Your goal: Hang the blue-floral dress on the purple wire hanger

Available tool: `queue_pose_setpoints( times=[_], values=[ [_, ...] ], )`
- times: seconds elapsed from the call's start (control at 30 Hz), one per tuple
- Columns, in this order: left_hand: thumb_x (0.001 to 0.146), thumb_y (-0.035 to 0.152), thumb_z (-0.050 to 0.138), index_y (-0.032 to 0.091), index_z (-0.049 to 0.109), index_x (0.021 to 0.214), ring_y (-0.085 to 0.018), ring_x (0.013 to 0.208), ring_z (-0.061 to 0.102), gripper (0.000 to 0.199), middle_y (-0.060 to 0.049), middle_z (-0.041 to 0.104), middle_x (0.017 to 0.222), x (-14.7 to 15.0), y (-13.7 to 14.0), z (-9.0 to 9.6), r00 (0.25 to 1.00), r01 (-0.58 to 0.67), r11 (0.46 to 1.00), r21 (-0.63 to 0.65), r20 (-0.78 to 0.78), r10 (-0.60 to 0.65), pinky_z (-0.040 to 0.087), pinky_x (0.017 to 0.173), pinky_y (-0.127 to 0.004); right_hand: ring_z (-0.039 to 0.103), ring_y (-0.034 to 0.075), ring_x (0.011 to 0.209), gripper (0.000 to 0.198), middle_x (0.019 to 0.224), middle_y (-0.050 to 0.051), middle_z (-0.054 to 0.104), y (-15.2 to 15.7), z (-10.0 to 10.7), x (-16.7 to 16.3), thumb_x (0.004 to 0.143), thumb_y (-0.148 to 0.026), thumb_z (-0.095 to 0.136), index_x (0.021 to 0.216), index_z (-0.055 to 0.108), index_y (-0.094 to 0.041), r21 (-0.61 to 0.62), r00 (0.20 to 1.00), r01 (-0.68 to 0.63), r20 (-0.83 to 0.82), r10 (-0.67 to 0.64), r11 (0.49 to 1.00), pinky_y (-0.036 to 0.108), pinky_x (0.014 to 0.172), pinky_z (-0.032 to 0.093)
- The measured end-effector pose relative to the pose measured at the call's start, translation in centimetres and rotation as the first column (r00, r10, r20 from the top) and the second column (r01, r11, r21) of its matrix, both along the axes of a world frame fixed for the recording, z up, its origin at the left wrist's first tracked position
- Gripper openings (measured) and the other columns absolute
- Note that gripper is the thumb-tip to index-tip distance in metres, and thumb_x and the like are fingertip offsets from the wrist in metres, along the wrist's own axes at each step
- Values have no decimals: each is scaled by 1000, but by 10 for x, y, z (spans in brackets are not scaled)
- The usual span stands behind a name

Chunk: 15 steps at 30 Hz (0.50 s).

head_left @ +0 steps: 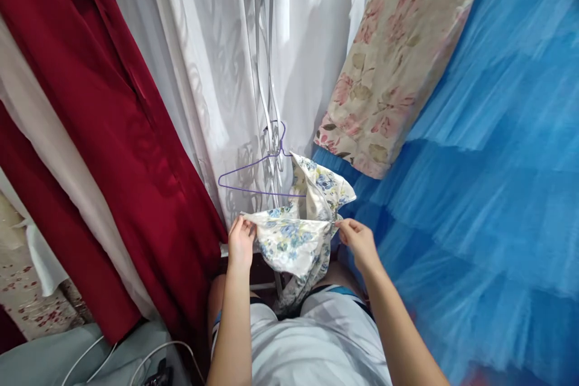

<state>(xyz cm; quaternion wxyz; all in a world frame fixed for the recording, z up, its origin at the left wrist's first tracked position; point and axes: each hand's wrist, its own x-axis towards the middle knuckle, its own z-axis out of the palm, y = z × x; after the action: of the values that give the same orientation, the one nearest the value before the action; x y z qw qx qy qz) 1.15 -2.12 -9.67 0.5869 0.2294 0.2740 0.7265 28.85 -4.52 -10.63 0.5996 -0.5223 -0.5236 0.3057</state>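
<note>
A white garment with blue and yellow flowers [289, 244] is stretched between my two hands in front of my lap. My left hand [241, 241] pinches one end of its edge. At the other end, my right hand [357, 238] grips the edge between thumb and fingers. Part of the cloth hangs over the right arm of a purple wire hanger [244, 190], whose left arm is bare. The hanger's hook is up at a white metal stand [270, 87]. Lower folds of the garment drop down between my knees.
Dark red cloth [131, 114] hangs at the left, and white curtains [203, 60] hang behind the stand. At the right are a cream floral cloth [384, 72] and a layered blue tulle skirt [479, 181]. White cables [158, 347] lie at the lower left.
</note>
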Motion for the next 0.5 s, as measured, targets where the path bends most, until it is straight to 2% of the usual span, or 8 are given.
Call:
queue_pose_setpoints(
  times=[0.07,0.13,0.2,0.23,0.3,0.37,0.43,0.5],
  values=[
    [80,32,71,16,65,86,-11,73,59,18,0,60,74,21,-13,19,980,70,982,175,-196,-35,46,75,-23,32,10,45,32,49,-4,41,1,-7,33,73,-48,64,63,54,-19,-95,991,126,-21,-129,987,26,46,24],
    [84,37,68,16,68,91,-12,76,59,22,-2,63,78,41,-31,34,908,192,936,295,-416,-56,46,76,-23,40,11,48,30,53,-1,52,-2,-12,58,70,-45,69,66,59,-17,-187,976,216,27,-215,958,26,47,29],
    [88,39,63,16,69,91,-15,79,59,24,-4,64,81,60,-49,41,818,330,882,337,-569,-89,46,76,-24,50,15,54,29,61,4,62,-10,-10,71,71,-44,69,73,64,-15,-245,971,235,92,-219,941,27,50,35],
    [90,39,60,16,69,90,-16,80,59,25,-5,64,82,68,-56,42,782,372,862,345,-616,-91,46,76,-25,55,18,58,31,66,6,66,-16,-5,73,74,-46,68,77,66,-15,-273,980,186,115,-160,944,28,53,39],
    [92,38,57,16,68,88,-16,81,59,25,-5,63,83,81,-67,40,743,386,852,354,-667,-59,46,76,-26,63,23,71,38,78,11,71,-29,8,69,82,-51,62,87,69,-14,-331,988,-42,126,88,943,32,62,46],
    [93,37,56,16,68,88,-17,80,59,25,-5,62,81,89,-73,38,728,354,860,367,-685,-8,46,75,-26,66,27,90,46,94,13,73,-43,24,54,88,-56,55,99,72,-15,-341,916,-335,102,389,878,37,80,49],
    [94,37,55,16,68,89,-17,80,59,25,-6,63,83,94,-76,39,712,344,859,380,-702,26,45,75,-27,62,29,108,52,109,14,70,-52,36,32,88,-60,56,113,69,-16,-285,763,-614,27,646,736,42,96,45],
    [94,37,54,16,69,90,-17,82,59,25,-6,64,85,94,-78,43,679,351,852,388,-732,54,45,76,-27,58,31,115,68,118,14,66,-56,40,8,78,-66,65,125,63,-17,-190,573,-811,-72,816,553,46,101,42]
  ],
)
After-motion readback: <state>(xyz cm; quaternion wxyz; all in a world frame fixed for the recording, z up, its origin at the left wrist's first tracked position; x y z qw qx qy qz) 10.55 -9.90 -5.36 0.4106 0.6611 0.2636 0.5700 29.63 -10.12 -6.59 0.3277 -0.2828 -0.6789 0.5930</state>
